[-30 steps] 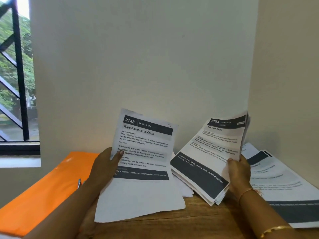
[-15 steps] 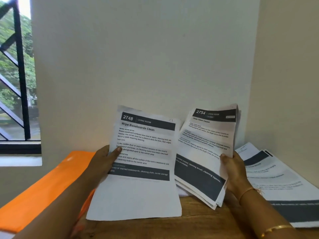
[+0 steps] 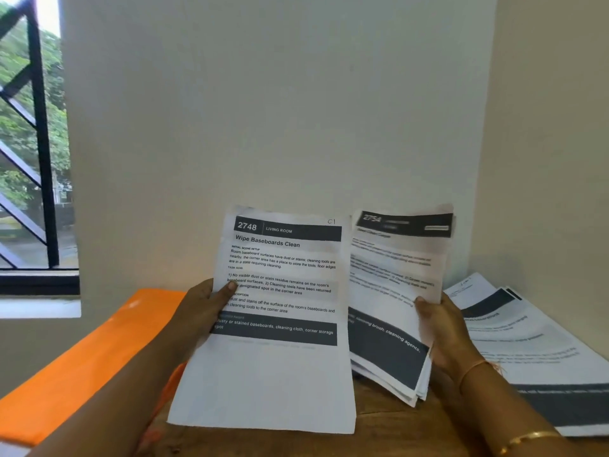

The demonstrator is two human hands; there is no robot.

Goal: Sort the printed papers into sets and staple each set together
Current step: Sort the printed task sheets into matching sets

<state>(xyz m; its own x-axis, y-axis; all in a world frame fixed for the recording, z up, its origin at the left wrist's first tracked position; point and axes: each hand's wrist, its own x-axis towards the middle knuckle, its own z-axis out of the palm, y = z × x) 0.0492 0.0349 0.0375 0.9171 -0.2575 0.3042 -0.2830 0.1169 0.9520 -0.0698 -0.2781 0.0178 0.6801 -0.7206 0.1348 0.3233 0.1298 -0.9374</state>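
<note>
Two hands are up with paper in them. The left hand (image 3: 204,311) pinches the left edge of a single white printed sheet headed "2748 Wipe Baseboards Clean" (image 3: 280,374), with the thumb pressed on its face and the fingers hidden behind. It holds the sheet upright at the centre of the frame, over the brown wooden tabletop (image 3: 379,420). The right hand (image 3: 445,328) grips a thick stack of white printed pages topped "2754" (image 3: 392,275), thumb on the top page. This stack stands just right of the single sheet, and its left edge slips behind that sheet. Its print is too blurred to read further. A thin thread band (image 3: 474,366) and a gold bangle (image 3: 527,438) circle the right wrist and forearm. At the lower right a fanned spread of more printed papers with dark bands (image 3: 534,351) lies flat on the tabletop by the beige side wall. A flat orange folder (image 3: 82,357) lies at the lower left. A black-barred window (image 3: 39,159) at the upper left shows green trees.
</note>
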